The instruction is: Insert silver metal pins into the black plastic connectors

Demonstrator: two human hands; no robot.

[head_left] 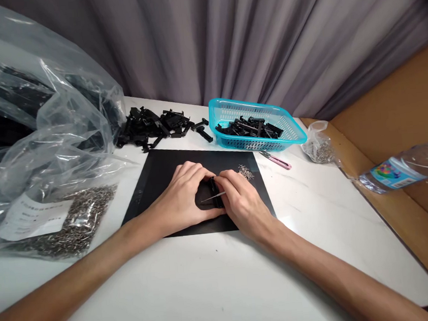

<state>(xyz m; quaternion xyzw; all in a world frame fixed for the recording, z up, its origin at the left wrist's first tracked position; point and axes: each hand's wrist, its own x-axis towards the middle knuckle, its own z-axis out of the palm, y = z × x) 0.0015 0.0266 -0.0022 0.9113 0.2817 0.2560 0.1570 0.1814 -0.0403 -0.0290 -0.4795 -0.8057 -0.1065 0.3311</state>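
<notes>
My left hand (187, 194) is closed on a small black plastic part (214, 194), its thumb at the near end and its fingers at the far end. From the right, my right hand (241, 198) presses its fingertips to the same part. A thin, pointed metal tool (212, 197) sticks out leftward from the right hand's grip, crossing over the part; its other end is hidden in the hand. Both hands rest above a black mat (155, 172). Just beyond the right hand, a small heap of tiny metal pieces (246, 172) lies on the mat.
Loose black parts (163, 125) are piled behind the mat. A blue basket (293, 129) holds more. At left lies a clear bag of metal pieces (88, 215); at right are a pink-handled cutter (276, 160), a small bag (318, 145), a bottle (396, 171) and cardboard (398, 101).
</notes>
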